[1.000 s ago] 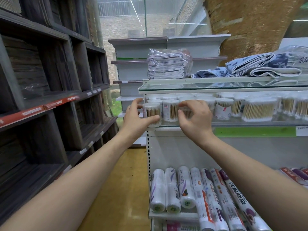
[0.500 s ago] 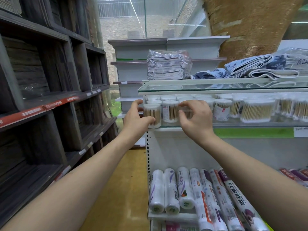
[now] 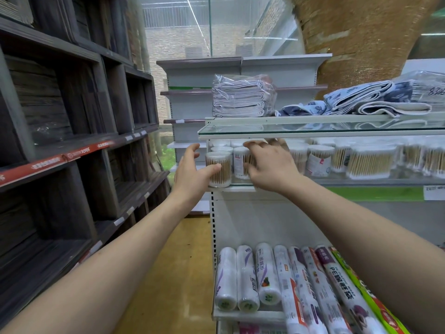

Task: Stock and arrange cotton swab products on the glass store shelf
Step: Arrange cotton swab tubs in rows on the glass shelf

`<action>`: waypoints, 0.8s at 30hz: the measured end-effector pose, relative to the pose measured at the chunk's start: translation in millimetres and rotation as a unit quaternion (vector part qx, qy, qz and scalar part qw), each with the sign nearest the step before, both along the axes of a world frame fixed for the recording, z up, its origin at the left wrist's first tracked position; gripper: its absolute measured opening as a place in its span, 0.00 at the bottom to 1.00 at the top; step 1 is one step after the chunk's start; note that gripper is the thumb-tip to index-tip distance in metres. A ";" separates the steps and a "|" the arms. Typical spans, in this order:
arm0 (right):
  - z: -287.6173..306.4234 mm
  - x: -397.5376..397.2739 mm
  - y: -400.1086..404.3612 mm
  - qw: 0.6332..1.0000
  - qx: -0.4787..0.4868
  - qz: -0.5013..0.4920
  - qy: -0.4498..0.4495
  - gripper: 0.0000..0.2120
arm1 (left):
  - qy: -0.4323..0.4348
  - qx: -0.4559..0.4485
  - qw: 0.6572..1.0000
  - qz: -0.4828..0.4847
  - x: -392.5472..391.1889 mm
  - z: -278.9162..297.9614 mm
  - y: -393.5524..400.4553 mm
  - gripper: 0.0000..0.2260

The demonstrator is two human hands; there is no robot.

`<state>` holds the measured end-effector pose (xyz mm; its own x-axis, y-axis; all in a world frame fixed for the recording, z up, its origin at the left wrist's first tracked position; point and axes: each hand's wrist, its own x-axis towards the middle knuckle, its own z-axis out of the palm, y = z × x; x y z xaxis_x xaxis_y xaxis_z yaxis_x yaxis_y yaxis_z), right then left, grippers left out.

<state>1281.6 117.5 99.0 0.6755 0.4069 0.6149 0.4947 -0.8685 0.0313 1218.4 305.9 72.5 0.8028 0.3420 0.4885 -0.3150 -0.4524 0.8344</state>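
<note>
Head view: left hand (image 3: pixel 192 174) spread wide, thumb touching the clear round cotton swab tub (image 3: pixel 219 168) at the glass shelf (image 3: pixel 361 182) left end; right hand (image 3: pixel 269 165) grips the neighbouring tub (image 3: pixel 240 162).

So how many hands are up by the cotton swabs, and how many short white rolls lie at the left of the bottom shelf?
Hands: 2, the left hand and the right hand
Short white rolls: 3
Total: 5
</note>
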 end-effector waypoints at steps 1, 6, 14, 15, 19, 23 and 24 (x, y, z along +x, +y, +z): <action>3.4 2.2 3.8 1.000 -0.005 -0.001 0.016 0.23 | -0.003 0.001 1.000 0.001 0.1 0.5 0.6 0.34; 16.6 6.5 6.9 0.999 0.023 0.008 0.031 0.19 | -0.002 0.000 1.000 -0.003 -1.5 1.8 5.5 0.33; 18.7 4.2 4.7 0.997 0.034 0.025 0.065 0.22 | 0.003 -0.008 1.000 -0.018 -0.5 1.4 8.0 0.34; 18.5 3.6 4.1 0.997 0.036 0.025 0.068 0.23 | 0.004 -0.010 1.000 -0.020 0.1 1.5 7.7 0.34; 20.1 3.9 3.7 0.996 0.041 0.036 0.073 0.15 | 0.003 -0.010 1.000 -0.029 1.1 3.1 4.6 0.35; 19.6 4.1 4.7 0.996 0.045 0.035 0.066 0.14 | 0.004 -0.011 0.999 -0.035 3.1 1.9 4.2 0.36; 18.6 4.8 5.3 0.996 0.045 0.029 0.065 0.13 | 0.004 -0.008 0.999 -0.032 3.8 1.1 4.7 0.35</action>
<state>1286.4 122.8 117.7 0.7290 0.3950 0.5590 0.5389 -0.8348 -0.1130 1222.2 310.6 73.6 0.8272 0.2969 0.4771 -0.3369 -0.4175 0.8439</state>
